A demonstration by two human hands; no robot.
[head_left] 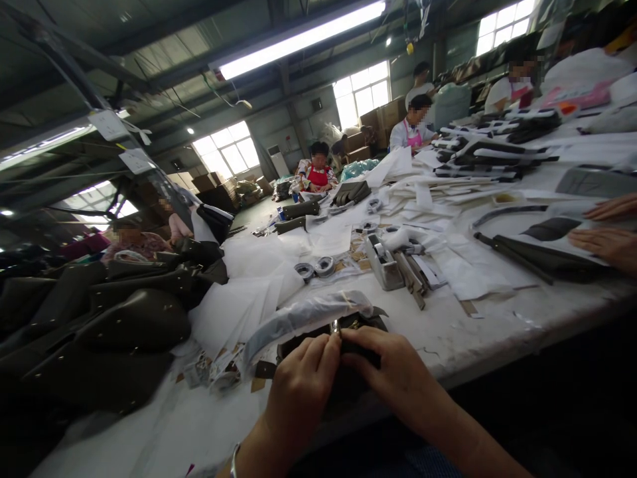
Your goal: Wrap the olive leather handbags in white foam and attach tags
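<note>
Dark leather piece (359, 323) parked at the near edge of the white table (448, 332), straight toward the camera from the grey tape dispenser (384, 264). Long axis roughly side to side, along the table edge, but mostly buried under fingers, so hard to swear by. Small shiny metal fitting (335, 326) poking up around its middle, right between both thumbs. Left hand (298, 385) curled, thumb and forefinger pinched on the piece just left of the fitting. Right hand (398, 375) knuckles-up, fingers closed over the right half. Equally near, really, both already touching. Forearms coming in from below like a V. Plastic-wrapped strap (303, 318) just beyond the left hand. Tape rolls (316, 269) left of the dispenser, heap of dark bags (124, 325) far left of it, someone else's hands (610, 229) well off to its right.
</note>
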